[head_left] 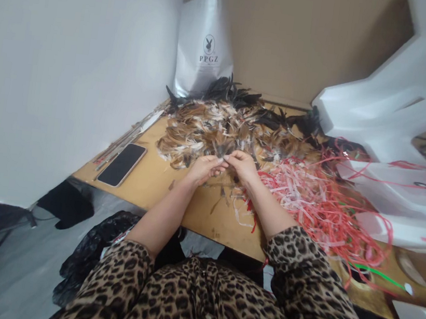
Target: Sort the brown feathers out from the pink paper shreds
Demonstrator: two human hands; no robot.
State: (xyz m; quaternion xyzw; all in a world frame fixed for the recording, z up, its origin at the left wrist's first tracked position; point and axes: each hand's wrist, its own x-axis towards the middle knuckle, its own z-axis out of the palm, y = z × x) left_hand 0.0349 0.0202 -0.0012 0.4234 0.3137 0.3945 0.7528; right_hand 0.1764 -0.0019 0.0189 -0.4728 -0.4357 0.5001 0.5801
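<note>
My left hand (207, 169) and my right hand (242, 164) meet fingertip to fingertip over the near side of a feather pile. Both are closed in a pinch on a small greyish-brown feather (222, 150), which fans out beyond the fingers; its lower end is hidden by them. Behind it spreads the heap of brown, cream and white feathers (202, 121), with black feathers (237, 95) along its far edge. A few loose dark feathers lie on the wooden table (158, 184) below my hands.
A phone (122, 164) lies at the table's left edge. To the right, red and pink ribbons (309, 203) lie tangled, with a green strip (382, 276) nearby. A white bag (205, 38) stands at the back. White moulded shapes (397, 100) crowd the right side.
</note>
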